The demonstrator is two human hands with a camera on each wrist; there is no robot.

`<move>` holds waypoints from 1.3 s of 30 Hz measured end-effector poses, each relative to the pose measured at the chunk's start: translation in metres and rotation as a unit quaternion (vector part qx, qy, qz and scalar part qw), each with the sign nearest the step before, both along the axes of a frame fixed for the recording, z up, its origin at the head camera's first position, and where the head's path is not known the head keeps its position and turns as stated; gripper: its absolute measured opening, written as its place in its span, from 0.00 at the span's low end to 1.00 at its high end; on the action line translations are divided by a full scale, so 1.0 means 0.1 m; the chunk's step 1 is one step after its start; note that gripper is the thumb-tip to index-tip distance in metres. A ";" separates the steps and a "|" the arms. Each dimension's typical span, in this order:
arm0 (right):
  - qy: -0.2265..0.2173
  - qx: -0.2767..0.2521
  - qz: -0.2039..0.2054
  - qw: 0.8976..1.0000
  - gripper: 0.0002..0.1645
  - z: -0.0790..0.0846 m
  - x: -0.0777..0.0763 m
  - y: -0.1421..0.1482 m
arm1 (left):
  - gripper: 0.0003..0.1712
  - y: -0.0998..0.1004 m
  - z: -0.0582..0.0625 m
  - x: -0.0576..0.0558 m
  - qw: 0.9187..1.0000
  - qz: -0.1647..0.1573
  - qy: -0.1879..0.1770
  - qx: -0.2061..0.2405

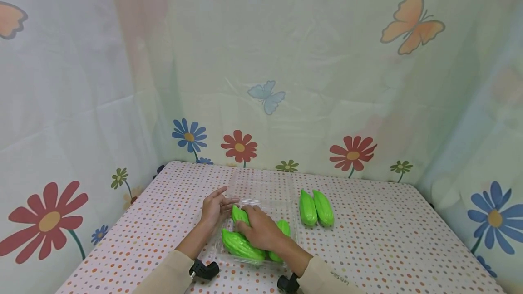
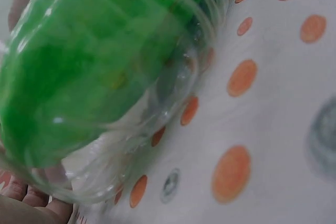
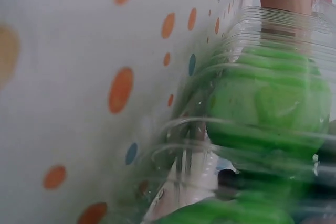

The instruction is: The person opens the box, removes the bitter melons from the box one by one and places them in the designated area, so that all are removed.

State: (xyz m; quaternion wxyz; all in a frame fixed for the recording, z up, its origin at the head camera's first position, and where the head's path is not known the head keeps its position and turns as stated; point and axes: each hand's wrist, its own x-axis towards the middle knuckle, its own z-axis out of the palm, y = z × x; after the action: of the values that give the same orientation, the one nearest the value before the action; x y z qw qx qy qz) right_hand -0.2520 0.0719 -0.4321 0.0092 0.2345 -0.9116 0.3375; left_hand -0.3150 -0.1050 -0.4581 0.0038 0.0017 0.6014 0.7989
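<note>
A clear plastic clamshell box (image 1: 295,235) lies on the table with its lid (image 1: 261,187) folded back. My right hand (image 1: 264,230) reaches into it and grips a bright green bitter gourd (image 1: 239,214), thumb on the near side. A ridged gourd (image 1: 244,246) lies along the front of the box, and another gourd (image 1: 283,227) at its right side is partly hidden by my right hand and wrist. At the box's left rim is my left hand (image 1: 213,208), fingers extended toward the held gourd. Through the box's wall, green gourds show close up in both wrist views.
Two more green gourds (image 1: 308,210) lie side by side on the table, right of the box. The table wears a dotted cloth (image 1: 380,235). Printed curtains (image 1: 310,117) stand behind it and at both sides.
</note>
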 end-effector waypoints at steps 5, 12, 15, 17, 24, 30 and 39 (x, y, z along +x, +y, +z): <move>0.011 -0.015 -0.005 1.000 0.31 0.00 0.00 0.00 | 0.34 0.00 0.01 0.01 1.000 0.002 0.000 -0.003; 0.023 -0.017 -0.008 1.000 0.30 0.01 0.01 0.00 | 0.35 0.00 -0.01 -0.01 1.000 0.001 0.004 -0.008; 0.029 -0.018 -0.008 0.999 0.29 0.02 0.02 0.01 | 0.36 0.00 -0.02 -0.02 1.000 0.002 0.005 -0.010; 0.032 -0.020 -0.009 0.999 0.28 0.02 0.02 0.01 | 0.36 0.00 -0.02 -0.02 1.000 0.006 0.004 -0.009; 0.029 -0.024 -0.008 0.999 0.28 0.04 0.04 0.02 | 0.36 0.00 -0.01 -0.02 1.000 0.016 -0.004 -0.012; 0.038 -0.029 -0.002 0.999 0.28 0.09 0.06 0.02 | 0.36 0.01 0.02 -0.03 1.000 0.014 -0.013 0.001; 0.028 -0.051 0.015 0.998 0.30 0.14 0.11 0.04 | 0.36 -0.01 0.02 -0.02 1.000 0.007 -0.010 -0.003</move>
State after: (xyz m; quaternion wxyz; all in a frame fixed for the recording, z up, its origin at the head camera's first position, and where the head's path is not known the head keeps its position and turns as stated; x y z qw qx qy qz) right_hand -0.2414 0.0760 -0.4184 0.0413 0.2563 -0.8891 0.3770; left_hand -0.3171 -0.1063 -0.4563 0.0042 -0.0100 0.6040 0.7969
